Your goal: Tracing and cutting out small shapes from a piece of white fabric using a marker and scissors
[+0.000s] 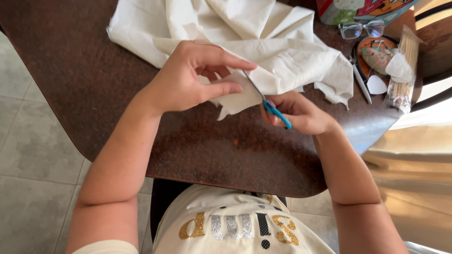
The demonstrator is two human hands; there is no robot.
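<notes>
My left hand (190, 77) pinches a small piece of cream cloth (234, 96) between thumb and fingers, just above the brown table (94, 70). My right hand (296, 113) grips small scissors with blue handles (278, 114); their thin metal blades run up and left into the edge of that cloth piece, close to my left fingertips. A big crumpled sheet of the same cream fabric (263, 42) lies on the table behind both hands.
At the table's right end lie clear eyeglasses (360, 29), a round tin with small items (379, 56), a white pen (361, 83), a bag of wooden sticks (405, 70) and a colourful box (362, 9). Grey floor tiles (28, 141) show at left.
</notes>
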